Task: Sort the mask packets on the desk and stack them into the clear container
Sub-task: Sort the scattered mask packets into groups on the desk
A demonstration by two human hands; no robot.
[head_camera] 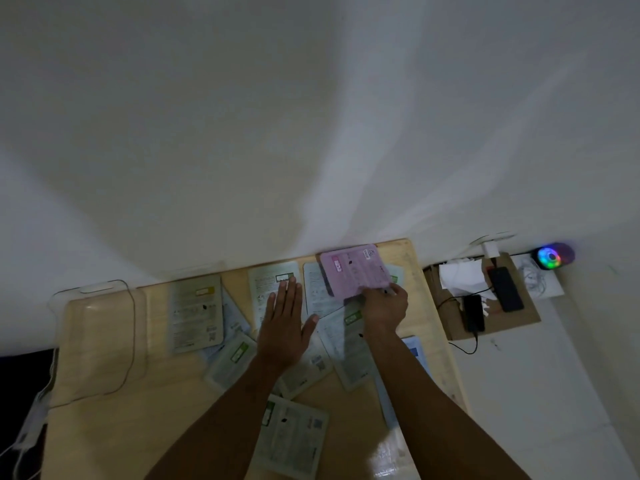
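— Right, hands?
— Left hand (pixel 285 322) flat, fingers spread, palm down on pale green-labelled mask packets (pixel 277 289). Right hand (pixel 382 306) pinches a pink rectangular mask packet (pixel 353 270) by its near edge, tilted up at the light wooden table's (pixel 110 438) one o'clock.
— Container?
— Clear plastic container (pixel 100 341), nine o'clock, on the table's left end. Other packets scattered mid-table.

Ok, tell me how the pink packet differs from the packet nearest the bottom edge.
The pink packet is pink, while the bottom packet is pale with a green label. The pink packet is gripped at its near edge by the right hand, far across the desk; the bottom packet lies untouched near the person. Both are flat rectangular mask packets with printed text.
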